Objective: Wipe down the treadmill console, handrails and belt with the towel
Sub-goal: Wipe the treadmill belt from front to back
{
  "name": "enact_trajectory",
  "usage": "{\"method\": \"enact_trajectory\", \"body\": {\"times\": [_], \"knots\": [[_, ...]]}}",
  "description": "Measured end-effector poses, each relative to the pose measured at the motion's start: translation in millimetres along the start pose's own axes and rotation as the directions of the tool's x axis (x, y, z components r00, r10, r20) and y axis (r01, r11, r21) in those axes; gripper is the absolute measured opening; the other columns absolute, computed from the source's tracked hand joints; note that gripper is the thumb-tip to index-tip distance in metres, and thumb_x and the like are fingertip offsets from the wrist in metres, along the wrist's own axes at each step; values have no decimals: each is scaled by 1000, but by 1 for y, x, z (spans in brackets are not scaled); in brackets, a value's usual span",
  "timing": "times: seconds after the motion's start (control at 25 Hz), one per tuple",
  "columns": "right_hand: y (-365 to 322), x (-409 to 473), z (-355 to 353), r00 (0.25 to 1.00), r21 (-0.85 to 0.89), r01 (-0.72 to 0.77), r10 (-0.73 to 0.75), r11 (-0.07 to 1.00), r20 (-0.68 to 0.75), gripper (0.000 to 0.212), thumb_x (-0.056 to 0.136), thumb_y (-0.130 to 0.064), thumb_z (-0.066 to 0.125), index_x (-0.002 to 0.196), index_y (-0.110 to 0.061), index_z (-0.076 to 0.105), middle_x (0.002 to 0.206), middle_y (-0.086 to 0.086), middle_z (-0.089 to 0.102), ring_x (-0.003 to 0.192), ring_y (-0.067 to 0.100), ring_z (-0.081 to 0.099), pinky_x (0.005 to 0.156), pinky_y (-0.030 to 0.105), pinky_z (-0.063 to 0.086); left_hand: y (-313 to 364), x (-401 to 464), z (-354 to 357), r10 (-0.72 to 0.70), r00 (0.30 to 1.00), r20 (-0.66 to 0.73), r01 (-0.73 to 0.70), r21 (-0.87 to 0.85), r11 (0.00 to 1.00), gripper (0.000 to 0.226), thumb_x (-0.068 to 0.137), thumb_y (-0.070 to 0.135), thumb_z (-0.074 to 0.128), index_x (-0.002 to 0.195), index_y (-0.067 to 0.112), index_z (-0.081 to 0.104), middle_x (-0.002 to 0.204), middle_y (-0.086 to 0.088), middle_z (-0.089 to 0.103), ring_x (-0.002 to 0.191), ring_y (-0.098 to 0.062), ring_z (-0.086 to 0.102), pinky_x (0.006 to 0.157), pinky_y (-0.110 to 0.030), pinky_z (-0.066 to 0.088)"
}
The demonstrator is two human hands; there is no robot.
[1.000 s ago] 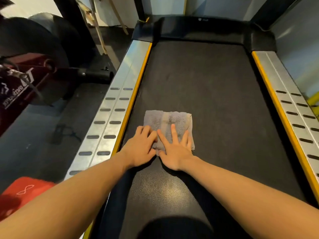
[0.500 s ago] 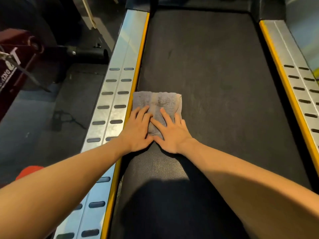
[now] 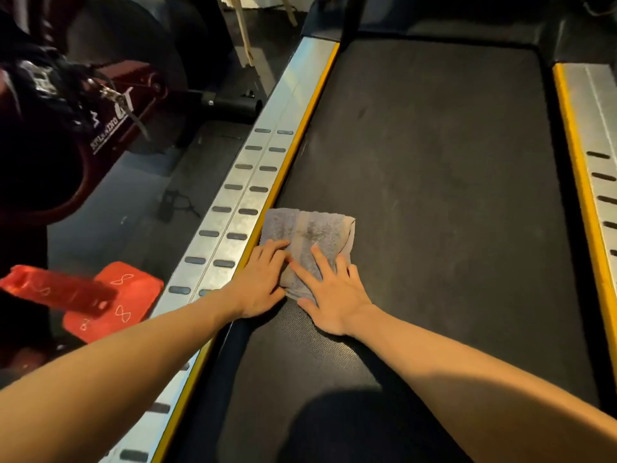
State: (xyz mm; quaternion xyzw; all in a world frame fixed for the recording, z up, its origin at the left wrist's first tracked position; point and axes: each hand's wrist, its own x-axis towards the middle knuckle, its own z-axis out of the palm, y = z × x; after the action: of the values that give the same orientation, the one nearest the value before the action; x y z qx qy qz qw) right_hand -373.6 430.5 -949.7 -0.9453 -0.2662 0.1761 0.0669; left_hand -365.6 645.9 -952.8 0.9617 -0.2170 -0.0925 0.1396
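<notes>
Your left hand [image 3: 258,284] and right hand [image 3: 334,295] press flat — fingers spread — on the folded grey terry towel [image 3: 309,235], against the textured black belt [image 3: 434,195].

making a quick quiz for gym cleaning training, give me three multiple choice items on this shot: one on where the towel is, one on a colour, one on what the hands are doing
1. Where does the towel lie?
A. on the belt by its left edge
B. on the right side rail
C. on the floor

2. What colour is the strip between belt and left side rail?
A. blue
B. yellow
C. white

3. How do the hands meet the towel?
A. both lifted clear
B. one crumples it
C. both press flat on it

Key: 1 A, its left edge meets the strip. 2 B, the edging is yellow. 3 C, the left hand and right hand lie with straight fingers on it.
</notes>
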Motion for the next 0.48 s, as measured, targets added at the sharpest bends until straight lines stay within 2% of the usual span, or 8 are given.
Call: {"method": "enact_trajectory", "body": {"times": [0.12, 0.2, 0.28, 0.32, 0.4, 0.48], "knots": [[-23, -37, 6, 1000, 63, 18, -20, 998, 25, 70, 103, -59, 28, 157, -44, -13, 166, 10, -24, 146, 51, 6, 118, 55, 12, 19, -38, -2, -44, 996, 80, 47, -41, 998, 57, 89, 40, 63, 138, 20, 39, 155, -3, 26, 134, -24, 34, 116, -38, 30], [-39, -54, 12, 999, 129, 29, -26, 991, -28, 69, 104, -54, 30, 159, -41, -10, 164, 11, -27, 149, 52, 0, 121, 56, -2, 28, -60, 1, -103, 989, 107, 112, -77, 991, 61, 90, 44, 60, 141, 21, 37, 158, 1, 21, 140, -25, 30, 118, -44, 33], [-47, -61, 24, 998, 138, 28, -20, 990, -60, 68, 105, -51, 30, 160, -39, -8, 165, 12, -25, 150, 52, -3, 118, 55, -14, 31, -74, 12, -127, 989, 74, 132, -74, 988, 65, 91, 51, 53, 147, 24, 32, 162, 6, 15, 149, -25, 19, 121, -45, 28], [-49, -58, 31, 997, 123, 33, -24, 992, -72, 67, 104, -50, 30, 161, -38, -3, 167, 14, -19, 149, 54, 1, 118, 55, -13, 29, -78, 19, -118, 992, 53, 121, -52, 991, 66, 93, 54, 49, 149, 26, 29, 164, 9, 12, 152, -23, 12, 122, -44, 23], [-46, -57, 44, 992, 77, 5, 5, 997, -129, 66, 100, -50, 33, 161, -35, 14, 169, 16, -2, 146, 56, 17, 119, 59, 1, 25, -77, 34, -79, 997, -16, 79, -12, 997, 65, 94, 55, 44, 151, 28, 25, 165, 12, 7, 154, -21, 3, 123, -40, 11], [-39, -56, 48, 987, 96, 2, 13, 995, -158, 65, 100, -48, 38, 160, -33, 18, 170, 14, -3, 147, 55, 13, 120, 58, -1, 20, -74, 42, -20, 997, -70, 23, 39, 999, 63, 94, 49, 43, 150, 24, 30, 166, 5, 12, 155, -25, 2, 125, -32, -1]]}}
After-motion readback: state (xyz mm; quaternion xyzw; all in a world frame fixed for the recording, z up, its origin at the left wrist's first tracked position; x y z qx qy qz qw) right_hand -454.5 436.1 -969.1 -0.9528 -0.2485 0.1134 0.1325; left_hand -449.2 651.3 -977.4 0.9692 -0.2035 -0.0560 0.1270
